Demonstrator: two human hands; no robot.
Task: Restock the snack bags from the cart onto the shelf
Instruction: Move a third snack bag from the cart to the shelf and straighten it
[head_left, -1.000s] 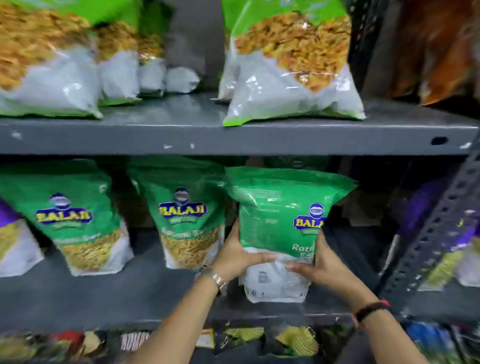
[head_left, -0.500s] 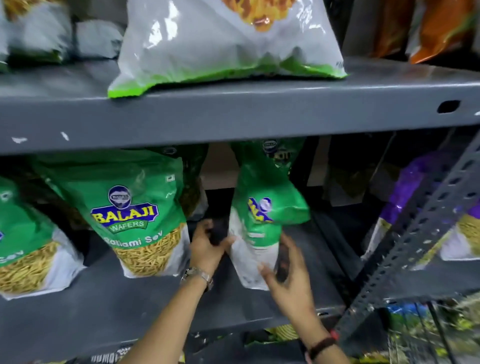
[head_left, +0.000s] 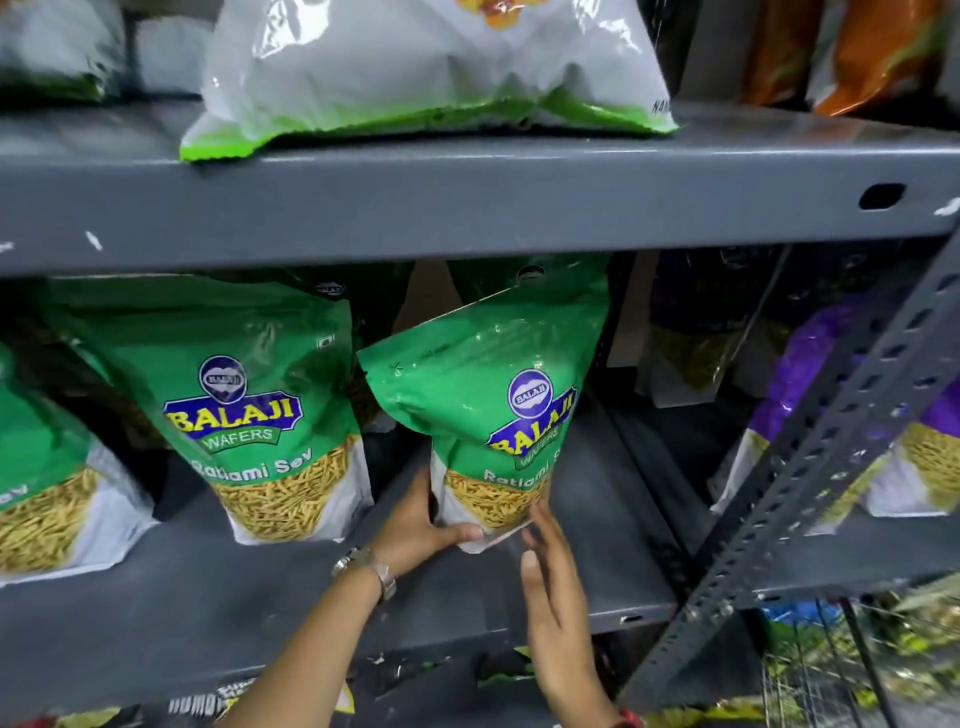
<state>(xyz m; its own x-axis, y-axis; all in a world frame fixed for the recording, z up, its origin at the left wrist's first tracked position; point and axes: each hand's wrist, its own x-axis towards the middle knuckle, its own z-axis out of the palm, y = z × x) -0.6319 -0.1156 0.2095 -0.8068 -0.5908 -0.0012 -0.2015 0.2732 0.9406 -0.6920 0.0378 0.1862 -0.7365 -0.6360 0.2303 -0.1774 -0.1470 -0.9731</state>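
Observation:
A green Balaji Ratlami Sev snack bag (head_left: 488, 405) stands tilted on the grey middle shelf (head_left: 597, 519), its front facing me. My left hand (head_left: 421, 525), with a watch on the wrist, grips the bag's lower left corner. My right hand (head_left: 550, 566) is flat and spread, its fingertips touching the bag's lower right edge. Two more green bags of the same kind (head_left: 249, 410) stand to the left on this shelf.
The upper shelf (head_left: 467, 208) carries a white and green bag (head_left: 431, 67) just above. A perforated grey upright (head_left: 810, 457) slants across the right, with purple bags (head_left: 826, 384) behind it. A wire cart (head_left: 857, 670) shows at the lower right.
The bag has turned from edge-on to face me and now rests on the shelf. My left hand has closed on its lower left corner; my right hand has slid to its lower right edge.

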